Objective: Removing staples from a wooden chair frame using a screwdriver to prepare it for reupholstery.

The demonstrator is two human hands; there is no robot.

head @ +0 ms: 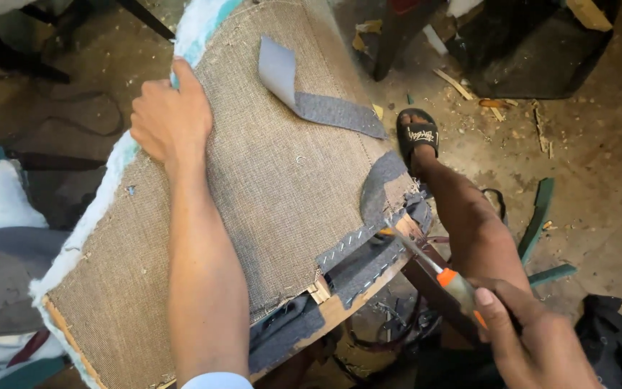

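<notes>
Your right hand (534, 338) is gripping an orange-handled screwdriver (426, 263), prying staples from the grey fabric strip (368, 241) at centre right; one strip (311, 97) is already hanging loose, more staples left. Your left hand (170, 119) is clasping the upturned burlap-backed seat's edge (181, 43), upper left.

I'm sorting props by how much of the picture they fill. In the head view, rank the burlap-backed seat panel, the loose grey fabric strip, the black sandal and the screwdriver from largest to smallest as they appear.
1. Burlap-backed seat panel, by far.
2. Loose grey fabric strip.
3. Screwdriver in the right hand; it is partly hidden and nearer the camera, so its rank against the strip is unsure.
4. Black sandal.
</notes>
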